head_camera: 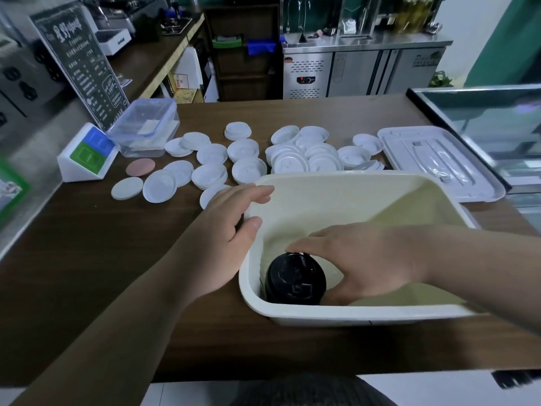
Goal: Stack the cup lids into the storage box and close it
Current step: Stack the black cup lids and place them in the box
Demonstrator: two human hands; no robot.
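bench [117,273]: dark wood, carrying everything named below.
storage box [351,316]: cream tub, open, close to the near edge, right of the middle.
black lids [295,279]: inside the box, in its near-left corner, top lid facing up; number beneath not clear.
right grip [371,259]: reaching down into the box, fingers curled over the far edge of the black lids, thumb at their right side, holding them.
left grip [231,227]: outside the box, against its left wall; fingers nearly straight, lying over the far-left corner of the rim, thumb tip just over the rim; nothing held.
white lids [292,162]: scattered beyond the box across the middle of the bench, some single, some overlapping in small piles, none in the box.
box lid [439,159]: flat and white, beyond the box's far-right corner, toward the right edge.
pink disc [140,166]: flat on the bench, left of the white lids.
wedge stand [87,153]: white, with blue and green panels, by the left edge.
clear container [146,130]: lidded with blue clasps, far left, just beyond the wedge stand.
menu board [79,65]: black, leaning at the far-left corner.
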